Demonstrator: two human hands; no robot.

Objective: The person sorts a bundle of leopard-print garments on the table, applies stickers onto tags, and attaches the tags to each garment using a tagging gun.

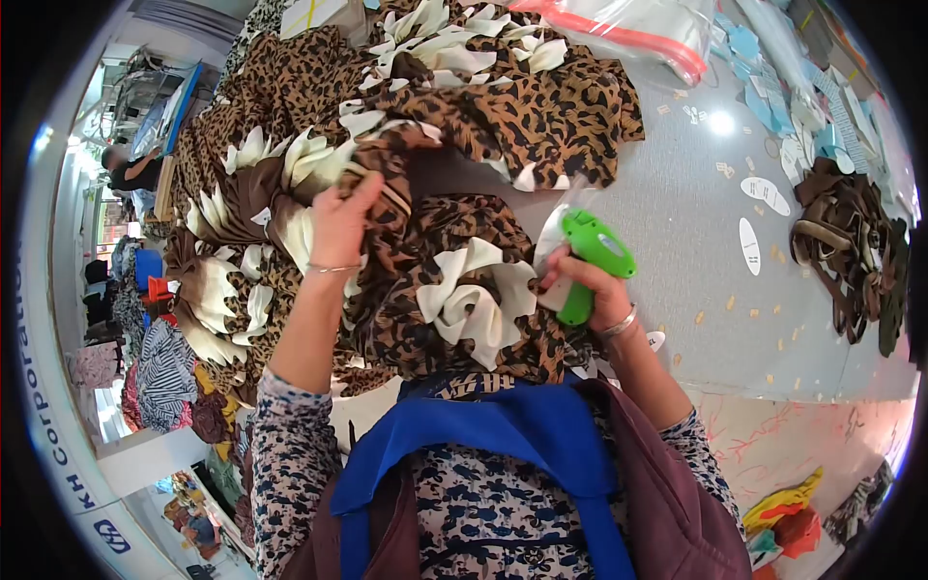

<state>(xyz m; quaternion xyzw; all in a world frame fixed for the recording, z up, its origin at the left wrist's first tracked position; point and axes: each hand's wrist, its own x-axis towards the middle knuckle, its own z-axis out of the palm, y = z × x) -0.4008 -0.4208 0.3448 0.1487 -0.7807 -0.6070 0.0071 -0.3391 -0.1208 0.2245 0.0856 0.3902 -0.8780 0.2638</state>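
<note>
My right hand (597, 290) is wrapped round a green tagging gun (601, 246), with some clear plastic beside its fingers. Just left of the gun lies a leopard-print garment (387, 329) with a cream ruffle (476, 300). My left hand (340, 227) is closed on the brown and black cloth of the garment, a little blurred at the fingertips. Beyond both hands, more leopard-print garments (280, 87) with cream ruffled edges are heaped on the grey table (677, 193).
White oval tags (749, 246) and small scraps lie on the table to the right. A tangle of brown fabric straps (836, 256) sits at the right edge. Clear plastic packaging with a red band (667, 48) is at the back. A person (135, 174) stands far left.
</note>
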